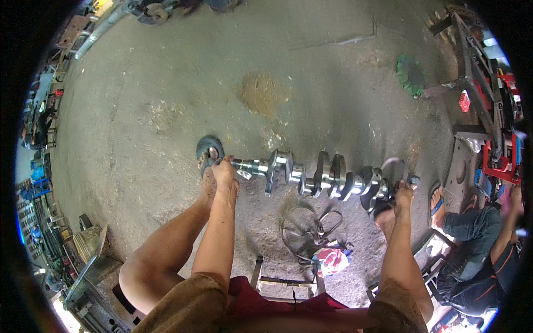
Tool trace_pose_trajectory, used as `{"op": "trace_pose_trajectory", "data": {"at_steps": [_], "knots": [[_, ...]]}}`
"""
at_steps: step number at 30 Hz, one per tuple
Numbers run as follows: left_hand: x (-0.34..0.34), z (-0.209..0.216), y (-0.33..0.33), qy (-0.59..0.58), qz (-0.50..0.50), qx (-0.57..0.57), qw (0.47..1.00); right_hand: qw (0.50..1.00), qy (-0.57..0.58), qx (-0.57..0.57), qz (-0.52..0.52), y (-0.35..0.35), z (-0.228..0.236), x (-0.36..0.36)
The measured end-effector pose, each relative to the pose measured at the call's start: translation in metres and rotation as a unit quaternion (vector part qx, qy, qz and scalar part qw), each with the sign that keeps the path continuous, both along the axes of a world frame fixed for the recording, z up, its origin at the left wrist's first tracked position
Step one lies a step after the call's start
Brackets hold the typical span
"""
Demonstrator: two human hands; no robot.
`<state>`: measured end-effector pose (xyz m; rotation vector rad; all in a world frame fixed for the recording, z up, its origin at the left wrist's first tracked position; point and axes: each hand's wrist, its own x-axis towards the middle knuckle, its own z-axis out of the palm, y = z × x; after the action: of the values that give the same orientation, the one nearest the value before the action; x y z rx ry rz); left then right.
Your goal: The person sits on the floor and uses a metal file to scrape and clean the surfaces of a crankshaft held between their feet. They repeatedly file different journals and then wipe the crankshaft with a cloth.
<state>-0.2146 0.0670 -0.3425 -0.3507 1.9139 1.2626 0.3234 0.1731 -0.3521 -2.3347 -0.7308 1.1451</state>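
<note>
Workshop floor [166, 83] of stained concrete, seen from our head camera.
We grip a steel crankshaft [316, 176] lying across the floor: left hand [224, 173] closed around its thin end, right hand [403, 194] closed at its thick end, wire coils [305, 227] beside it.

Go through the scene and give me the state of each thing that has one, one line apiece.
Crankshaft: lying level, held off the floor at both ends.
Left hand: closed on the crankshaft's left end.
Right hand: gripping the crankshaft's right end.
Wire loops: tangled, lying on the floor below the shaft.
Red and white rag: crumpled, on the floor beside the wire loops.
</note>
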Motion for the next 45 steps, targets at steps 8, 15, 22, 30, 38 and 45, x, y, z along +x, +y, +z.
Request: {"op": "trace_pose_trajectory", "data": {"at_steps": [8,15,22,30,38,45], "knots": [[0.024,0.034,-0.043,0.031,-0.153,0.016,0.988,0.904,-0.300,0.254,0.166,-0.026,0.089,-0.067],[0.158,0.112,-0.110,-0.337,-0.423,0.115,0.833,0.917,0.199,0.135,0.319,-0.179,0.186,-0.180],[0.177,0.156,-0.152,-0.433,-0.259,0.286,0.814,0.916,0.235,0.074,0.315,-0.280,0.233,-0.212],[0.149,0.154,-0.171,-0.335,-0.272,0.257,0.865,0.879,0.165,0.022,0.447,-0.305,0.222,-0.154],[0.141,0.177,-0.183,-0.211,-0.253,0.225,0.917,0.825,0.073,0.059,0.557,-0.321,0.232,-0.168],[0.141,0.168,-0.189,-0.164,-0.185,0.246,0.937,0.800,0.017,-0.006,0.600,-0.311,0.245,-0.192]]}}
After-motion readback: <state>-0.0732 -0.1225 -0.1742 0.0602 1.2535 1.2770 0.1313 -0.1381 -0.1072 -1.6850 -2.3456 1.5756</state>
